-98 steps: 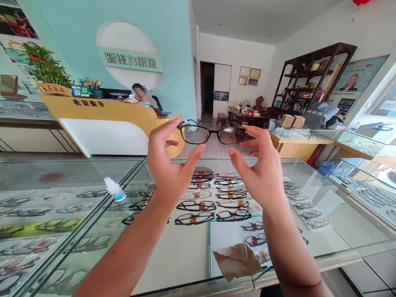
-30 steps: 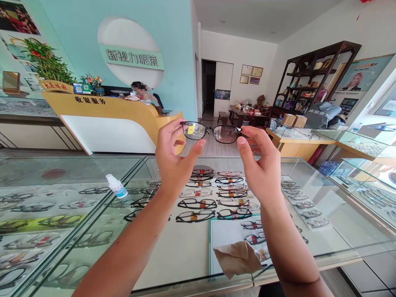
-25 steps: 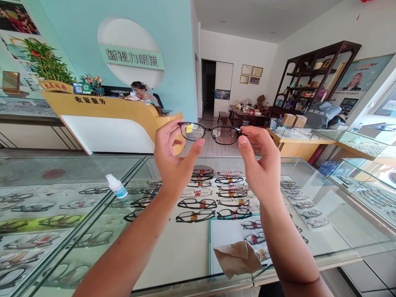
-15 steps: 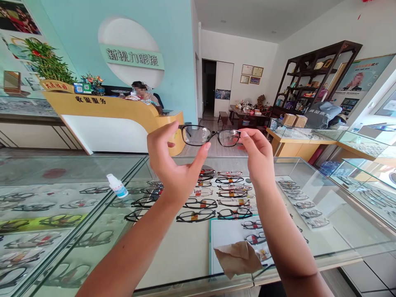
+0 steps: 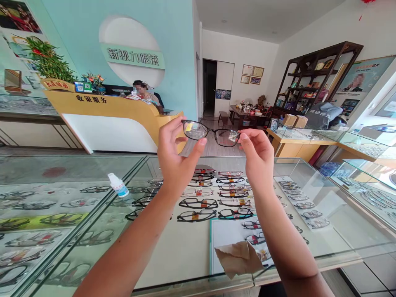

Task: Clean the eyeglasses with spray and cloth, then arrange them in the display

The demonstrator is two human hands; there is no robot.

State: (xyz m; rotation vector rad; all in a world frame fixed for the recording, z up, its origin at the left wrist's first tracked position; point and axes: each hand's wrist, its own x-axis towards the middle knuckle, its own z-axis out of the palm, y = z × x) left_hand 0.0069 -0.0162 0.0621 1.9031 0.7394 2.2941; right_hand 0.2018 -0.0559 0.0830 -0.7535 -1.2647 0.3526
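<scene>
A pair of black-framed eyeglasses (image 5: 211, 130) is held up in front of me, above the glass counter, its left side higher than its right. My left hand (image 5: 176, 154) grips the left end, fingers behind the rim and the thumb stretched below the left lens. At the other end, my right hand (image 5: 258, 154) pinches the hinge area between thumb and fingers. Below on the counter lie a brown cleaning cloth (image 5: 238, 258) and, to the left, a small white spray bottle (image 5: 118, 185) with a blue label.
The glass display counter (image 5: 173, 251) holds rows of eyeglasses (image 5: 198, 214). Beyond it, a person (image 5: 145, 93) sits behind a yellow reception desk (image 5: 111, 108). More glass cases (image 5: 365, 144) stand at the right, with cardboard boxes (image 5: 293, 120) on one.
The eyeglasses have tilted, their left side rising and their right side dropping slightly. My left hand has shifted a little to the right; my right hand has barely moved.
</scene>
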